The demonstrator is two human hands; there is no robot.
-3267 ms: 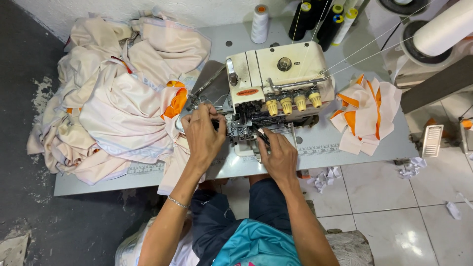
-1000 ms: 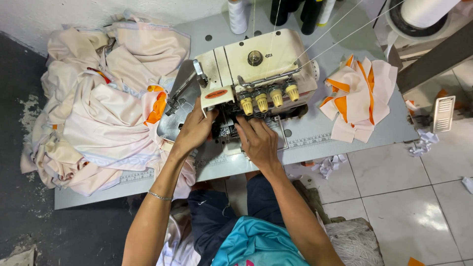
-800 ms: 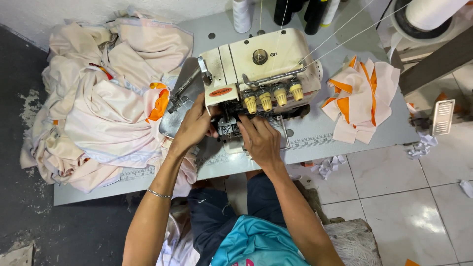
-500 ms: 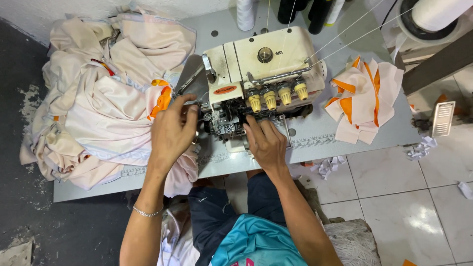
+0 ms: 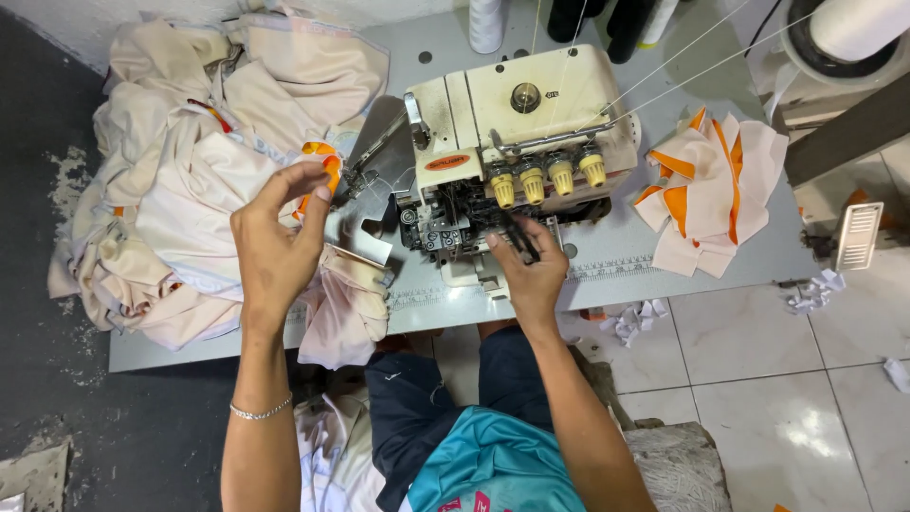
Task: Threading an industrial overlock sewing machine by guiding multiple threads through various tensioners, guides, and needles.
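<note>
Left hand (image 5: pixel 275 248) fingers spread, holding nothing, above the cream fabric (image 5: pixel 190 204); right hand (image 5: pixel 531 270) fingers grip black tweezers (image 5: pixel 519 239) — at the sewing machine (image 5: pixel 517 133).

My cream overlock sewing machine (image 5: pixel 517 133) stands upright on the grey table, four yellow tension knobs across its front. Left of it, a heap of cream fabric (image 5: pixel 199 180) with orange trim spills over the table's edge.

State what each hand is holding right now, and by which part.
Left hand is raised over the beige fabric pile, fingers spread, gripping nothing visible. Right hand holds a small dark tool by its lower end.
</note>
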